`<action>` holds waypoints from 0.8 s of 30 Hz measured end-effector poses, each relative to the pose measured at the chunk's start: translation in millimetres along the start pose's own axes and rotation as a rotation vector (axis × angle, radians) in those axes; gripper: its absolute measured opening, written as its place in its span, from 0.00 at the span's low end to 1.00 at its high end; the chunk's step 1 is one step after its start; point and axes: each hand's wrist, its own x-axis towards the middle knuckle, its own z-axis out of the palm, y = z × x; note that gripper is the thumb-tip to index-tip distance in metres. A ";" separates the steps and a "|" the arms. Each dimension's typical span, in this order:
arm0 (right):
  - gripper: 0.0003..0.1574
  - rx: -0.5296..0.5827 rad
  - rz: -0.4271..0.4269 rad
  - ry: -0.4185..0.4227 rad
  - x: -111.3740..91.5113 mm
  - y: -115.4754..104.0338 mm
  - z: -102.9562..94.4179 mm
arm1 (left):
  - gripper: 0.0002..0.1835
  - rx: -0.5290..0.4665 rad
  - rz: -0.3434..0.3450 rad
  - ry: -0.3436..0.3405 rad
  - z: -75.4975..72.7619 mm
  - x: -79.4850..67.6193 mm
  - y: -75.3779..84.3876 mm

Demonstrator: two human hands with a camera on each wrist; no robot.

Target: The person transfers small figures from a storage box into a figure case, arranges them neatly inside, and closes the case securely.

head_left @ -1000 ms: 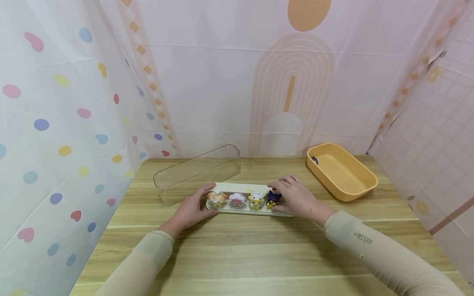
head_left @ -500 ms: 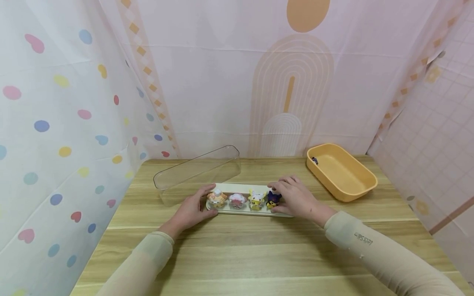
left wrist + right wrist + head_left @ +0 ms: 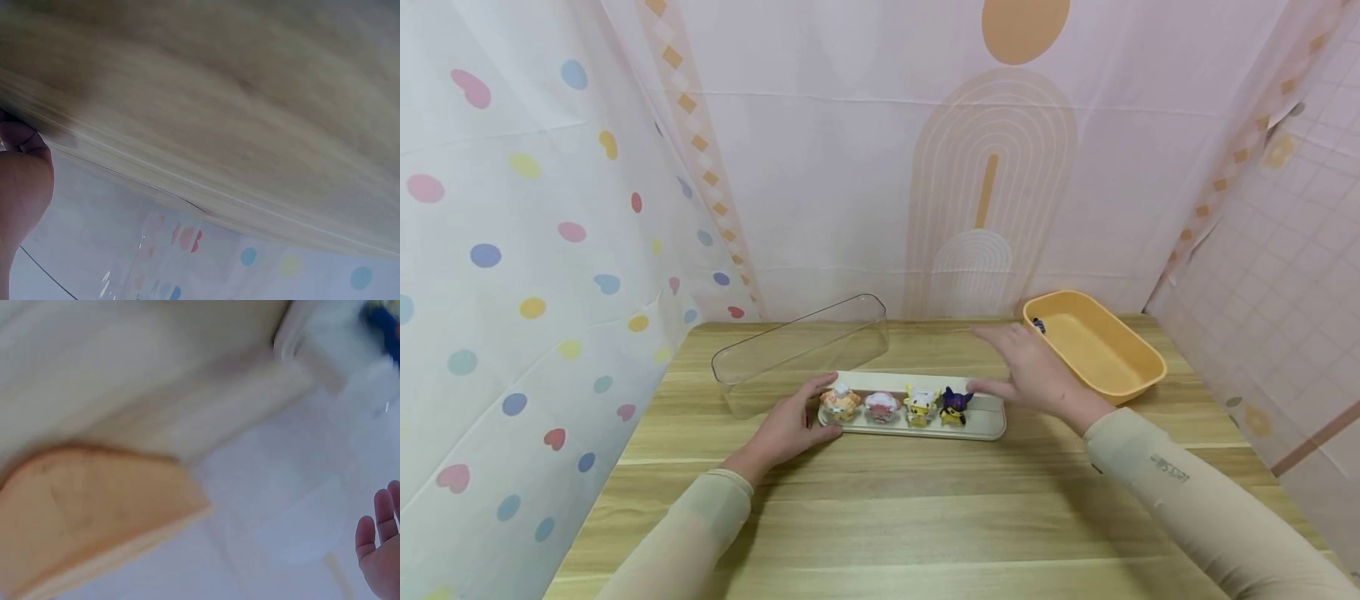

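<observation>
A long white display base point(image 3: 988, 423) lies on the table and carries a row of small toy figurines. An orange figurine point(image 3: 841, 404) stands at its left end, then a pink one point(image 3: 881, 407), a white-and-yellow one point(image 3: 921, 406) and a dark purple one point(image 3: 955, 407). My left hand point(image 3: 787, 423) grips the base's left end between thumb and fingers. Held above the base's right end, my right hand point(image 3: 1037, 371) has its fingers spread and nothing in it. In the right wrist view its fingers show, apart from the base.
Behind the base, on the left, lies a clear plastic cover point(image 3: 801, 350). A yellow bin point(image 3: 1093, 387) stands at the back right with a small dark blue object point(image 3: 1038, 325) in it. Patterned curtains point(image 3: 820, 183) hang around the wooden table point(image 3: 880, 525).
My right hand has let go of the purple figurine and moved right and up, fingers spreading. The figurine stays on the base. My left hand has not moved.
</observation>
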 end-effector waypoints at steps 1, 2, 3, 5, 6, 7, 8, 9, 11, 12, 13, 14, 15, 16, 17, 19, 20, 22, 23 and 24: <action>0.56 0.002 0.010 0.032 2.6 5.5 -5.2 | 0.49 0.000 0.002 -0.001 -0.3 -0.2 0.3; 0.55 0.008 0.023 0.066 4.9 11.9 -10.2 | 0.48 0.000 0.002 -0.002 -0.4 -0.4 0.2; 0.53 0.011 0.040 0.099 7.2 18.8 -14.7 | 0.48 -0.002 0.000 -0.002 -0.5 -0.6 0.3; 0.49 0.042 0.099 0.157 10.6 33.9 -22.8 | 0.48 -0.003 0.000 -0.002 -0.5 -0.9 0.5; 0.46 0.064 0.131 0.180 11.9 41.9 -26.1 | 0.48 -0.003 0.002 0.000 -0.6 -1.1 0.6; 0.43 0.086 0.168 0.199 12.7 50.0 -29.1 | 0.48 -0.002 0.001 -0.001 -0.7 -1.2 0.6; 0.40 0.105 0.212 0.201 13.2 57.9 -32.0 | 0.48 -0.006 0.001 -0.001 -0.8 -1.3 0.8; 0.37 0.125 0.260 0.193 13.6 65.1 -34.5 | 0.48 -0.006 0.002 -0.004 -1.0 -1.4 1.3; 0.33 0.155 0.336 0.152 14.9 78.2 -38.2 | 0.49 0.006 0.004 -0.001 -1.4 -1.5 1.6; 0.31 0.160 0.360 0.122 15.8 83.8 -39.5 | 0.49 0.014 0.000 0.001 -1.7 -1.7 1.9; 0.30 0.157 0.381 0.086 16.7 88.8 -40.5 | 0.49 0.025 -0.003 0.003 -1.7 -1.9 2.0; 0.28 0.153 0.395 0.042 17.4 93.2 -41.0 | 0.49 0.034 -0.004 0.008 -1.7 -2.1 2.2; 0.27 0.146 0.403 -0.008 18.0 97.3 -41.1 | 0.49 0.051 -0.004 0.012 -1.4 -2.3 2.4; 0.26 0.139 0.405 -0.063 18.3 101.8 -40.3 | 0.49 0.065 -0.002 0.017 -1.1 -2.4 2.4; 0.26 0.128 0.402 -0.113 18.5 105.4 -38.9 | 0.49 0.071 -0.006 0.018 -0.7 -2.5 2.6; 0.24 0.072 0.366 -0.195 18.5 111.9 -34.7 | 0.49 0.083 -0.001 0.022 0.3 -2.1 2.6; 0.23 0.048 0.353 -0.232 18.1 114.9 -32.4 | 0.49 0.088 0.003 0.023 0.7 -1.8 2.8; 0.24 0.017 0.336 -0.280 17.1 119.9 -27.3 | 0.49 0.090 0.012 0.025 1.4 -0.5 3.1; 0.25 0.002 0.331 -0.297 16.7 121.3 -25.1 | 0.49 0.088 0.013 0.024 1.7 0.1 3.3; 0.26 -0.016 0.326 -0.313 16.3 123.2 -22.9 | 0.49 0.088 0.016 0.025 1.9 0.6 3.4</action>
